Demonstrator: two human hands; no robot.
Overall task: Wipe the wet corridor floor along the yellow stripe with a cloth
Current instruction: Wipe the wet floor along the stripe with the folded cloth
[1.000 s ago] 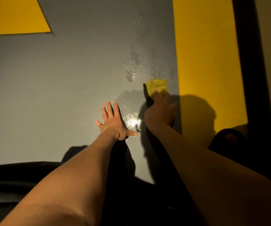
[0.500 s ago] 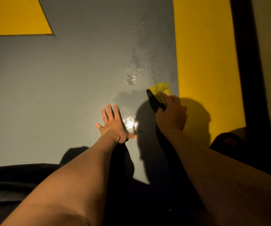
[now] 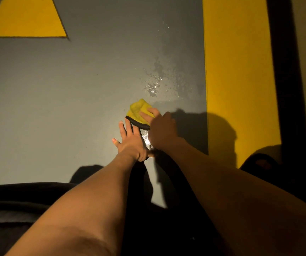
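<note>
The right hand (image 3: 160,130), fingers pressing the yellow cloth (image 3: 138,112), had swept leftward from the yellow stripe (image 3: 239,80) toward the flat, open-fingered left hand (image 3: 130,143), leaving droplets (image 3: 156,84) above unwiped.

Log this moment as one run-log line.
right hand: presses yellow cloth on floor | left hand: flat on floor | droplets: unwiped beyond cloth

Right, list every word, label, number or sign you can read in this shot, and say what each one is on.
No readable text anywhere in this view.
Yellow cloth: no label or brand showing.
Yellow stripe: plain paint, no lettering.
Yellow triangle: a painted floor marking, with no words or numbers on it.
Grey floor: only water drops, no writing.
</note>
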